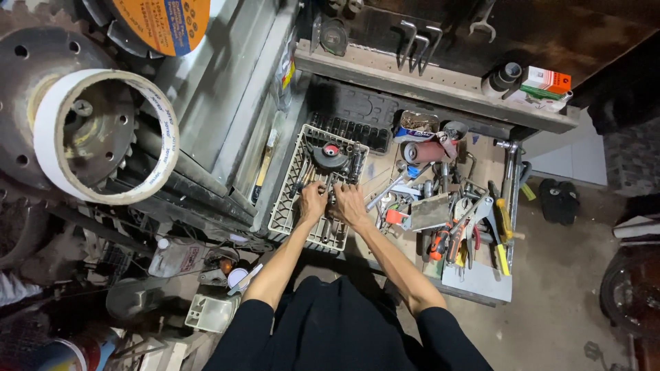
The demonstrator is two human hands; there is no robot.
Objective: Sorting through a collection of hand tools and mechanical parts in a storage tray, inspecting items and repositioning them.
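Observation:
Both of my hands reach into a white slotted plastic crate [285, 199] that sits on a cluttered workbench. My left hand [312, 201] and my right hand [349, 203] lie side by side among small metal tools in the crate, fingers curled down into them. What the fingers grip is hidden. A dark round tool with a red centre [331, 156] lies at the crate's far end.
Pliers, screwdrivers and wrenches [457, 230] are heaped on the bench to the right. A black socket tray [350, 129] lies behind the crate. A shelf [426, 86] with hanging hex keys runs above. A tape roll [103, 134] on a gear hangs at left.

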